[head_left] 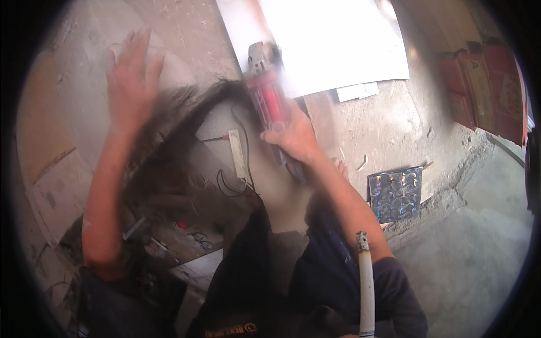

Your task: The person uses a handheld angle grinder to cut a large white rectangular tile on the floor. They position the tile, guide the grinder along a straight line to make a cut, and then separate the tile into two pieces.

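My right hand (pixel 296 134) is wrapped round the red body of an angle grinder (pixel 269 100). Its grey metal head points away from me, at the near left edge of a brightly lit white sheet (pixel 341 42). Whether a disc is fitted is too blurred to tell. At the far left, my left hand (pixel 132 84) is stretched out with its fingers spread, over or on a pale, dusty surface (pixel 174 67). It holds nothing, and contact with the surface is hard to judge.
Between my arms lies a white power strip (pixel 238 153) with dark cables. A dark, shiny patterned sheet (pixel 395 194) is right of my right forearm. Red boxes (pixel 484 87) stand far right. A lit cigarette (pixel 366 287) juts up close to the camera. Loose wires (pixel 200 239) lie lower left.
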Motion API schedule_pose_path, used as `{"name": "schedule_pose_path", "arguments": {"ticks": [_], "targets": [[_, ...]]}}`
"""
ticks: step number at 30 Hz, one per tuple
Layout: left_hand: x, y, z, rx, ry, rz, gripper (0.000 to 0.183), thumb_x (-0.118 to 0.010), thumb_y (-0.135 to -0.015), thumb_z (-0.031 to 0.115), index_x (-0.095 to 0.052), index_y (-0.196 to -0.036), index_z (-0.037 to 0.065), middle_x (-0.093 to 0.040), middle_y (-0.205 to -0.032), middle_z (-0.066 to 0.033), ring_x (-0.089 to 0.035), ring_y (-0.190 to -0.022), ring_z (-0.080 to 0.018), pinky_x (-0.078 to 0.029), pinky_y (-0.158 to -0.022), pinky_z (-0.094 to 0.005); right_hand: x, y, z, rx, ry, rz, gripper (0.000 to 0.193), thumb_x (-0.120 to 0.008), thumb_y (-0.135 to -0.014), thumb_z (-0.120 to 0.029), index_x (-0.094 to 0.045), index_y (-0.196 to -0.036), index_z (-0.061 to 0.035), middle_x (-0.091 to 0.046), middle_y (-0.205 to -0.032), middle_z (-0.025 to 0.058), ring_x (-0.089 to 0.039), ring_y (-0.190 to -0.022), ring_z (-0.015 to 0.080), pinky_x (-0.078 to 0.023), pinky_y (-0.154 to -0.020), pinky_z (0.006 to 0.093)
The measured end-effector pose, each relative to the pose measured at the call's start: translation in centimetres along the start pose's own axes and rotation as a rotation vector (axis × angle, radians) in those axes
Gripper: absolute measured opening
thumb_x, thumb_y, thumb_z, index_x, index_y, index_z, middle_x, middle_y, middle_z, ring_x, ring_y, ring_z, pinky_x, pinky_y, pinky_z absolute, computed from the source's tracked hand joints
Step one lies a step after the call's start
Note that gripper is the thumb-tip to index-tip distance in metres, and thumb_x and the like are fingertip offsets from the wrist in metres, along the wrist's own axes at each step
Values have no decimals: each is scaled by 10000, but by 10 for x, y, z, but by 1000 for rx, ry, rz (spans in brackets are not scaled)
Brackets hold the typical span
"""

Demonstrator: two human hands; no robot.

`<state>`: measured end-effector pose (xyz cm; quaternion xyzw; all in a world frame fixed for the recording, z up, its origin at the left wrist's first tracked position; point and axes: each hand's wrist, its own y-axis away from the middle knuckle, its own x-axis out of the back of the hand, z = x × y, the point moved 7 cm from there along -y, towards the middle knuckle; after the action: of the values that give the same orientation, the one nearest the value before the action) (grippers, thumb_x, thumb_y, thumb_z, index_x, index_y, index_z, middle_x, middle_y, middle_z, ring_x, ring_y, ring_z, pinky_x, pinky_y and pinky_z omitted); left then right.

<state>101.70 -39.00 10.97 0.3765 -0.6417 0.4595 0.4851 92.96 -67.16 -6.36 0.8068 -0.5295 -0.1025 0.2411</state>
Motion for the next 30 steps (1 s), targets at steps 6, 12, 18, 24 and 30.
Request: {"name": "schedule_pose_path", "arguments": {"ticks": [6,12,18,24,30], "targets": [[-1,0,2,11,-2,12,530,-516,-1040,298,-469,-1516,71,-536,-1503,-144,-420,-1452,-351,-186,-1222,-555,-1,10,6,-29,-52,-15,888,-810,-693,-229,-413,-1453,0,-629,-1215,221,-629,-1120,343,-478,-1003,404],[-3,1,-2,6,5,38,529,-536,-1032,337,-508,-1491,76,-553,-1485,-153,-445,-1435,-343,-204,-1217,-550,-4,18,23,29,-30,2,851,-810,-697,-210,-438,-1431,5,-644,-1177,207,-640,-1084,318,-489,-970,397],[-19,5,-36,-14,-14,33,525,-546,-1027,348,-535,-1464,57,-560,-1472,-176,-463,-1421,-348,-226,-1208,-535,-7,27,31,-21,-132,-3,858,-826,-687,-225,-450,-1421,12,-649,-1152,202,-647,-1047,307,-494,-949,395],[-5,-5,-1,19,-49,14,522,-542,-1022,347,-547,-1440,34,-573,-1448,-184,-470,-1408,-357,-221,-1205,-523,-6,28,42,78,-81,24,865,-831,-683,-233,-455,-1421,17,-652,-1144,197,-650,-1029,299,-498,-945,388],[-5,-4,2,60,-106,-31,542,-541,-1020,354,-518,-1465,45,-567,-1460,-162,-458,-1421,-337,-186,-1214,-545,-3,34,36,28,-98,4,849,-831,-681,-241,-467,-1403,17,-657,-1120,202,-652,-1018,305,-501,-943,390]]}}
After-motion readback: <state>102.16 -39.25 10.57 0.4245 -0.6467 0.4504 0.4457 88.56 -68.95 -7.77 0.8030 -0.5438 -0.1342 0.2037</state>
